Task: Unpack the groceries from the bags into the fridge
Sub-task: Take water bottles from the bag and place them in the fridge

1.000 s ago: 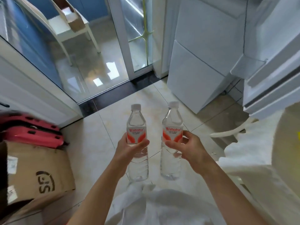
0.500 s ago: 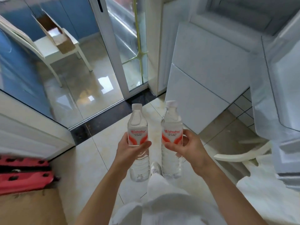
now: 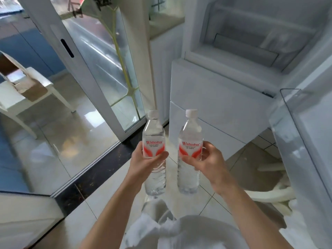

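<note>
The open fridge [image 3: 251, 56] is seen ahead and to the right of both hands, its upper compartment exposed; its open door with a clear door bin [image 3: 294, 141] stands just right of the right hand. A glass sliding door [image 3: 100, 72] is seen ahead and left of the left hand.

The left hand [image 3: 145, 162] is curled round the left water bottle [image 3: 154, 151] at the lower edge of its red-and-white label, thumb across the front. The right hand [image 3: 208, 162] is wrapped round the right water bottle [image 3: 190, 150] at the same height, thumb on the front, fingers behind. Both bottles are held upright, white caps on, side by side, near each other but not touching. The hands are kept apart.

Compared with half a second earlier, the grips are unchanged; the fridge interior and door bin are now seen larger and closer to the hands, and the red object formerly at lower left is out of view.
</note>
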A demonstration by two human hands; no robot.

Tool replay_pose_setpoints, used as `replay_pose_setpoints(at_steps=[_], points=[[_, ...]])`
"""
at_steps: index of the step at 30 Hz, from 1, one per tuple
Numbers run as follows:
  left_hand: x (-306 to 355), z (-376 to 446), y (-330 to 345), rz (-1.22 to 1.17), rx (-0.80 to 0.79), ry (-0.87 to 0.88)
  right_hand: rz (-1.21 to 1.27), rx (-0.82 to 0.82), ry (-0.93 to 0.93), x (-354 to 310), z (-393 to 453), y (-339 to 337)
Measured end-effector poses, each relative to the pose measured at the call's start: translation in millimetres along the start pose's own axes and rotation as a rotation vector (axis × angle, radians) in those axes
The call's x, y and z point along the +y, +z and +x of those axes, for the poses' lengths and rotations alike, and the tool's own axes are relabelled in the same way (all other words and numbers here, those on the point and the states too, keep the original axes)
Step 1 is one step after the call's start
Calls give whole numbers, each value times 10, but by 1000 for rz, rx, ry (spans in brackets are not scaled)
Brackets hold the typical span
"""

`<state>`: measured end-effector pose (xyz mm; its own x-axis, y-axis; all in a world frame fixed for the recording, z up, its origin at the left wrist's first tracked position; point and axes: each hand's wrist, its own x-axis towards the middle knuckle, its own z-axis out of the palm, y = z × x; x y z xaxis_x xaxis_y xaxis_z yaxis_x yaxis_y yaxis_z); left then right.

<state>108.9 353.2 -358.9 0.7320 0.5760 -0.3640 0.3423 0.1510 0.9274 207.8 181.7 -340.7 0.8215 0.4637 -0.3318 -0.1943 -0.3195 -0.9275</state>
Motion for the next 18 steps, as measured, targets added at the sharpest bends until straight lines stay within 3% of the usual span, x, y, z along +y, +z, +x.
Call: replay_pose_setpoints(at_steps=[18], points=[[1754,2705,453,153,-494,218,205,531,-55,-1186,1915,-256]])
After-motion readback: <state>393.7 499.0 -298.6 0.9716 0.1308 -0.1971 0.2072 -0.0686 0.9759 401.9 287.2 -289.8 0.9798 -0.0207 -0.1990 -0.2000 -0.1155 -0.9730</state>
